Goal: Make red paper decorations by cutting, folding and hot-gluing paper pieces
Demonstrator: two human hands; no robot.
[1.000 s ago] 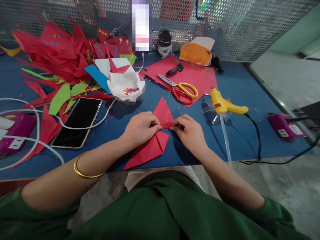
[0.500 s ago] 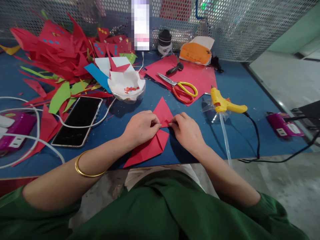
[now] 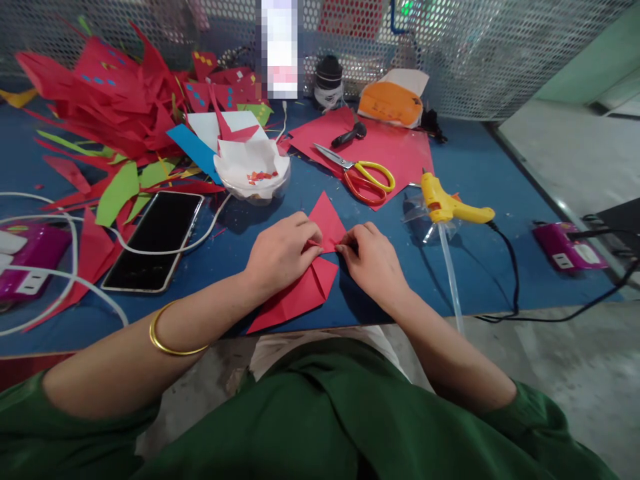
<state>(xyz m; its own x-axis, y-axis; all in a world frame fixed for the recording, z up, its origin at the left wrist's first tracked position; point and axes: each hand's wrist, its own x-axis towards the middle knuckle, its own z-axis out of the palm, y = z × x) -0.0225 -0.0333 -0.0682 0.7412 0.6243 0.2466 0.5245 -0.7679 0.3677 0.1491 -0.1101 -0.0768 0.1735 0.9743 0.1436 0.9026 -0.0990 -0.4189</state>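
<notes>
A folded piece of red paper (image 3: 305,297) lies on the blue table close to its front edge, with one pointed end toward the back and another toward the front left. My left hand (image 3: 285,250) is closed, thumb and fingers pinching the paper's fold near its middle. From the other side my right hand (image 3: 373,257) pinches the same fold at its right end. The fingertips of both hands cover part of the crease. Beyond the paper, scissors (image 3: 363,175) with yellow and red handles rest partly on a red sheet (image 3: 400,150).
At right stand a yellow glue gun (image 3: 450,203) and a purple power socket (image 3: 567,247). A smartphone (image 3: 155,240) lies at left under a white cable. Behind it are a lined bowl (image 3: 255,177) and a heap of red cut paper (image 3: 120,100). A perforated metal screen (image 3: 465,60) borders the back.
Both hands keep their pinch on the red paper, with my left fingers shifting very slightly at the fold. The whole view has moved a little; nothing else visibly differs.
</notes>
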